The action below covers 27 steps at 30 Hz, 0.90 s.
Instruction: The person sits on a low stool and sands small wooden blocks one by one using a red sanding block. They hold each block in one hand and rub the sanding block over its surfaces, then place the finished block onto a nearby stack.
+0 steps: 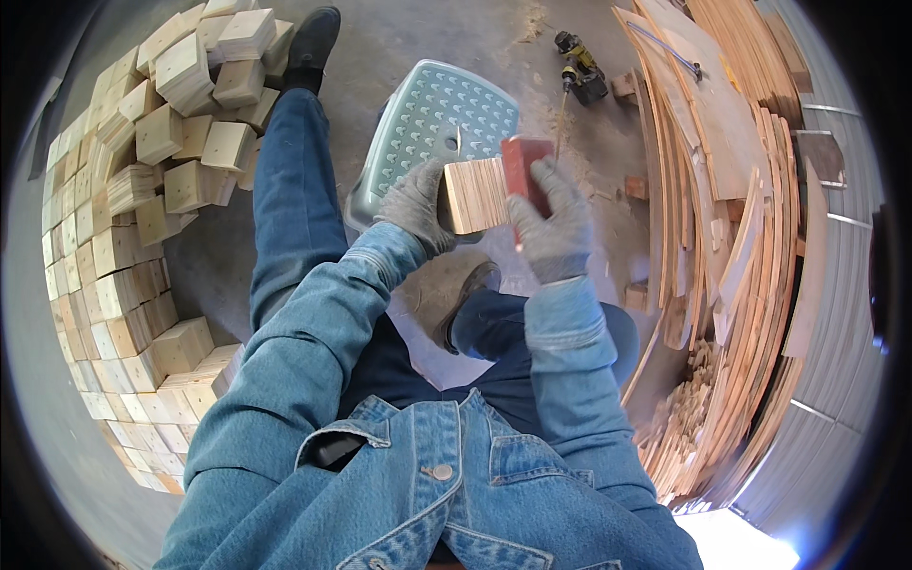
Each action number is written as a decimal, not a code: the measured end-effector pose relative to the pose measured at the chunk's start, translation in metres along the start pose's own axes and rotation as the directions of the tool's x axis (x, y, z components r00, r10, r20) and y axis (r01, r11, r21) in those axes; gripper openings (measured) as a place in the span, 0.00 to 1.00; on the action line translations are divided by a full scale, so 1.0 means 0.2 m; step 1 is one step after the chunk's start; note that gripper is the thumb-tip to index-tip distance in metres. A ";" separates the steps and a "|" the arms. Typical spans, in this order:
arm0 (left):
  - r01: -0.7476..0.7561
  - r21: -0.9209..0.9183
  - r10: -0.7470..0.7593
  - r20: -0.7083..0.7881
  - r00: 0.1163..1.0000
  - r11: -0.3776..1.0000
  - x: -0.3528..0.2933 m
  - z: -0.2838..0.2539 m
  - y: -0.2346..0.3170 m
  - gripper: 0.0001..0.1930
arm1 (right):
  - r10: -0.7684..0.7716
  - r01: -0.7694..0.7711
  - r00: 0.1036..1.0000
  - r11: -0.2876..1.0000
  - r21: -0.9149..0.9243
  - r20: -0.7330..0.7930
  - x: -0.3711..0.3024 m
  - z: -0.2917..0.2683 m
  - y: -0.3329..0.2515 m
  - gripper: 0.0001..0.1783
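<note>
My gloved left hand (414, 203) is closed around a wooden block (479, 196) whose side shows thin plywood-like layers. The block is held up over the near edge of a pale green plastic step stool (445, 95) with a dotted top. In my gloved right hand (555, 226) is a flat red block (525, 158) that looks like a sanding block. It stands upright against the right end of the wooden block. Its face toward the wood is mostly hidden. A thin pale sliver (459, 142) shows on the stool behind the wooden block.
Stacked wooden blocks (123, 247) form a curved wall on the left, with a loose heap on top. Long wooden strips and boards (750, 256) are piled on the right. A yellow and black cordless drill (581, 71) lies on the dusty floor beyond the stool. My legs flank the stool.
</note>
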<state>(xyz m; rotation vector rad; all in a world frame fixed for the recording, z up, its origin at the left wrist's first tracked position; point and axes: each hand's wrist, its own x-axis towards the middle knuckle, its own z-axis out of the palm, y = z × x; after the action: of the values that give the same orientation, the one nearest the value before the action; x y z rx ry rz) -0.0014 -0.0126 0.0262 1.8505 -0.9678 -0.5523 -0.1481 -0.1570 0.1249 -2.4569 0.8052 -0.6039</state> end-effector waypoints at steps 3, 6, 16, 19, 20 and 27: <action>-0.012 0.074 0.015 -0.035 0.999 0.997 -0.01 0.01 -0.03 0.52 | -0.023 0.023 1.000 1.000 -0.014 0.016 0.23 -0.07 0.00 0.31; -0.045 0.102 0.054 -0.087 0.995 0.994 -0.02 0.05 -0.09 0.52 | -0.011 0.013 0.998 0.999 -0.034 0.060 0.36 -0.11 -0.03 0.30; -0.179 0.050 0.184 -0.129 0.974 0.983 -0.05 0.07 -0.13 0.55 | 0.146 -0.152 0.932 0.988 -0.008 0.331 0.25 -0.18 0.03 0.29; -0.265 0.032 0.267 -0.160 0.950 0.964 -0.07 0.08 -0.14 0.54 | 0.182 -0.157 0.905 0.983 -0.095 0.384 0.27 -0.29 -0.05 0.29; -0.273 0.041 0.276 -0.164 0.947 0.961 -0.07 0.08 -0.14 0.55 | 0.201 -0.161 0.893 0.978 -0.130 0.403 0.29 -0.32 -0.08 0.29; -0.383 0.031 0.380 -0.226 0.897 0.923 -0.07 0.11 -0.15 0.55 | 0.091 0.138 0.843 0.916 -0.377 0.530 0.36 -0.39 -0.27 0.29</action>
<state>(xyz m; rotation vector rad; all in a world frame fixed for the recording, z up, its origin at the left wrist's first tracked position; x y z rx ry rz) -0.0125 -0.0059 -0.0105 1.6093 -1.1276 -0.1028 -0.1143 -0.1886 0.2346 -2.7947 0.7084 0.2961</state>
